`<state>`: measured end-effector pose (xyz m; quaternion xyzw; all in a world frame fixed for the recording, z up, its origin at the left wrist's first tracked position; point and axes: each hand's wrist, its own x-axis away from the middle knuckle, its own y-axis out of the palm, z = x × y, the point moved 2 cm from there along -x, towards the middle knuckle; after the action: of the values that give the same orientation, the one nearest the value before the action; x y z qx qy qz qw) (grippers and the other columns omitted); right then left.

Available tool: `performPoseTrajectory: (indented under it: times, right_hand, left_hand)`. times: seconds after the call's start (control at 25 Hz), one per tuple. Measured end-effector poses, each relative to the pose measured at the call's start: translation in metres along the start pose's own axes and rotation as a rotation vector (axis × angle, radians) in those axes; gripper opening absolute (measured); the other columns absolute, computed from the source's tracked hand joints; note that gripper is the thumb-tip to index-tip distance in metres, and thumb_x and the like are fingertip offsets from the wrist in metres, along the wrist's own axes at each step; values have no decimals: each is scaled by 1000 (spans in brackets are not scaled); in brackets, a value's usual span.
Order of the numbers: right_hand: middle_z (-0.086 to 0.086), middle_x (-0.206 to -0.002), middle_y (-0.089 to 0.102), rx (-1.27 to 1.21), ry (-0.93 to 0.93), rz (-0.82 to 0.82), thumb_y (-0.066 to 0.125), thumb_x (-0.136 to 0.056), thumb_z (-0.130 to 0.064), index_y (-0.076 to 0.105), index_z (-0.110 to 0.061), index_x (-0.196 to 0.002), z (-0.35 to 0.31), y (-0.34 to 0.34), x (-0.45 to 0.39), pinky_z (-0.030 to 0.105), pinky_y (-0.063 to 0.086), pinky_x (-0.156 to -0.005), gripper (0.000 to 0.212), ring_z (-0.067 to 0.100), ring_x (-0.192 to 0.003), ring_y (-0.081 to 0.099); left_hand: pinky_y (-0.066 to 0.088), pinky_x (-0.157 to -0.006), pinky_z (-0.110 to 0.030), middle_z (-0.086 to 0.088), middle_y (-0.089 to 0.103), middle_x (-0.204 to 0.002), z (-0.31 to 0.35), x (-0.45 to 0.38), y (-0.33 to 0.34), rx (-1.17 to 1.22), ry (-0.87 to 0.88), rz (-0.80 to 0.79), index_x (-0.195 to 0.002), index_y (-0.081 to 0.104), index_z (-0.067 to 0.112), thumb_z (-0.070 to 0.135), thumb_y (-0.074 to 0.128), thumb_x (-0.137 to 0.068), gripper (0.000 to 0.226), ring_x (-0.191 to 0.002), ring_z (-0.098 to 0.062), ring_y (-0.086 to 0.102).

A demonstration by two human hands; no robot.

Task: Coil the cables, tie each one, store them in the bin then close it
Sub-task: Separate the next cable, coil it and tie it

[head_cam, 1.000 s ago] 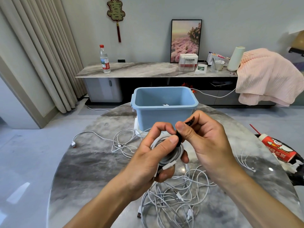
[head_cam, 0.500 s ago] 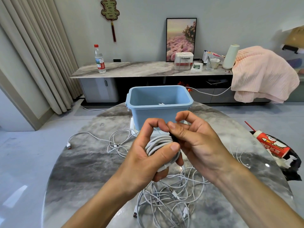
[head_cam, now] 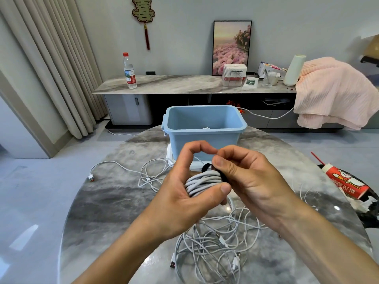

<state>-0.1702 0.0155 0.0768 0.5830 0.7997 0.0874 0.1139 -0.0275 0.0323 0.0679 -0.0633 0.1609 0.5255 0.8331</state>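
It was a home living room. A long low marble-topped cabinet (head_cam: 184, 84) ran along the wall, with a framed flower picture (head_cam: 231, 47) leaning on it, a red knot ornament (head_cam: 143, 15) hanging above, beige curtains (head_cam: 53, 64) at the left and a pink blanket (head_cam: 332, 91) draped at the right.

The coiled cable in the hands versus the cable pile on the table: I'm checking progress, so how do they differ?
The coiled cable is wound into tight loops; the cable pile lies loose and tangled. The coiled cable is held up by the left hand, while the pile rests on the marble table. A black strap, pinched by the right hand, wraps the coil; the pile has none. Both are white.
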Motion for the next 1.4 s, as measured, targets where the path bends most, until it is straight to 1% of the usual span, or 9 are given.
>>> performPoseTrajectory:
  times: [0.16, 0.48, 0.56, 0.6, 0.68, 0.8, 1.0, 1.16, 1.4]
  right_hand:
    - [23, -69, 55, 104, -27, -20, 74, -72, -32, 73, -11, -74, -1, -4, 1, 30, 45, -46, 22, 29, -58, 47]
    - [-8, -80, 55, 385, -32, -190, 57, -94, -34, 72, -12, -77, -7, -6, 6, 33, 37, -80, 32, 30, -81, 53]
    - [-6, -99, 66, 435, 4, -248, 51, -95, -30, 71, 2, -88, -12, -4, 11, 14, 29, -76, 38, 0, -80, 28]
    - [4, -116, 64, 449, 35, -254, 50, -96, -26, 69, 10, -95, -13, -4, 12, 34, 27, -101, 41, 0, -102, 15]
    - [16, -130, 51, 493, 67, -290, 49, -99, -21, 64, 17, -94, -16, -3, 16, 4, 40, -83, 41, 3, -121, 36]
    - [21, -124, 46, 590, 49, -336, 46, -100, -34, 63, 1, -77, -12, -1, 15, 26, 40, -97, 45, 29, -122, 48]
    - [-14, -82, 64, 436, 128, -319, 39, -86, -70, 71, -12, -86, -11, -4, 14, 26, 42, -84, 66, 4, -87, 58]
    - [10, -95, 66, 255, 105, -205, 44, -88, -61, 73, -24, -106, -7, -10, 7, 36, 46, -77, 50, 22, -79, 58]
    - [-10, -92, 72, 693, -321, 99, 82, -78, -30, 67, -27, -100, 2, -4, 7, 30, 56, -67, 27, 14, -75, 68]
  left_hand:
    - [38, -43, -20, -13, 67, -73, -5, -1, -2, -26, -19, 28, -110, 46, 33, 26, 72, -77, 43, -56, -40, 51]
    - [44, -51, -20, -5, 69, -75, -1, -1, -6, -90, 23, -72, -115, 39, 22, 15, 71, -81, 48, -56, -16, 56]
    - [44, -55, -27, -2, 67, -75, -1, 0, -7, -123, 22, -115, -113, 42, 27, 14, 72, -81, 45, -60, -21, 54]
    - [44, -55, -26, -1, 65, -74, -2, 1, -7, -125, 18, -134, -112, 42, 26, 12, 71, -82, 44, -59, -19, 52]
    - [43, -55, -22, -2, 62, -72, -2, 3, -6, -118, 18, -167, -110, 41, 23, 7, 70, -84, 43, -55, -14, 49]
    - [43, -53, -23, -10, 60, -72, -4, 5, -2, -119, 18, -176, -109, 43, 26, 11, 72, -83, 42, -56, -14, 50]
    - [42, -47, -15, -14, 64, -74, -4, 3, 1, -88, -16, -166, -116, 43, 22, 21, 71, -89, 39, -52, -6, 54]
    - [29, -45, -21, -15, 57, -78, -12, 0, -5, 157, -203, -98, -121, 53, 18, 63, 58, -85, 58, -50, -13, 45]
    - [19, -43, -23, -5, 53, -70, -14, -3, 1, 408, -447, 64, -111, 66, 18, 58, 44, -90, 50, -46, -15, 45]
